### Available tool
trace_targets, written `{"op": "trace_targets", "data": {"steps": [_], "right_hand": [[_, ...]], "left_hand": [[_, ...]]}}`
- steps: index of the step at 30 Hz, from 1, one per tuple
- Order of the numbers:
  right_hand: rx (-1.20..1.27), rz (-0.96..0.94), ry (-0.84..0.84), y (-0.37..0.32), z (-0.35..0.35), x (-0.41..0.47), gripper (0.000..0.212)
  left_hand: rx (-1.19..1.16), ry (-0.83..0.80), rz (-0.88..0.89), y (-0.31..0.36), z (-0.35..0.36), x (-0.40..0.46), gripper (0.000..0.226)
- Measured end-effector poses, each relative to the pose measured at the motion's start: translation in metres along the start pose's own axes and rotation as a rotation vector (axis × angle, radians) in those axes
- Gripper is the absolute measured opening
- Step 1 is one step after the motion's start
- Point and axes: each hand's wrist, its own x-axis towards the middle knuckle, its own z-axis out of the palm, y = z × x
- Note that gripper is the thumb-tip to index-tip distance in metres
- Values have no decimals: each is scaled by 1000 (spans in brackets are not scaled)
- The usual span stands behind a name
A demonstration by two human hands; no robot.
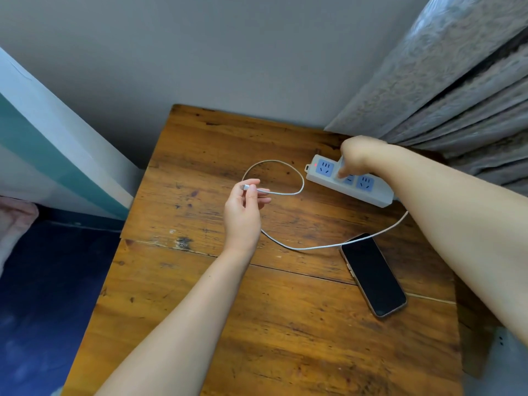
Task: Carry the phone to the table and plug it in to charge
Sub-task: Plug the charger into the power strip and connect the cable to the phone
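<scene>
- My left hand, palm up, pinches the white cable's plug end between thumb and fingers.
- My right hand curls onto the power strip, its grasp hidden.
- The phone lies screen-up on the wooden table.

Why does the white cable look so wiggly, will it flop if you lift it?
Probably yes: the white cable lies in loose loops on the table, so it looks floppy. It seems light, since the left hand pinches its end with fingertips.
</scene>
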Motion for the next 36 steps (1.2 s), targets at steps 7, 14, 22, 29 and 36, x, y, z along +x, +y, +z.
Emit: {"op": "trace_targets", "data": {"steps": [7, 14, 22, 29, 36], "right_hand": [[-66, -9, 25, -11, 7, 0, 30], [-63, -5, 141, -10, 20, -14, 41], [625, -533, 404, -16, 49, -113, 32], [691, -435, 257, 28, 97, -151, 22], [444, -290, 137, 84, 157, -149, 18]], "left_hand": [[23, -22, -14, 2, 2, 1, 25], [-40, -109, -50, 9, -6, -14, 17], [-51, -269, -39, 15, 28, -48, 10], [48, -460, 13, 8, 56, -91, 10], [358, -720, -430, -24, 82, -140, 25]]}}
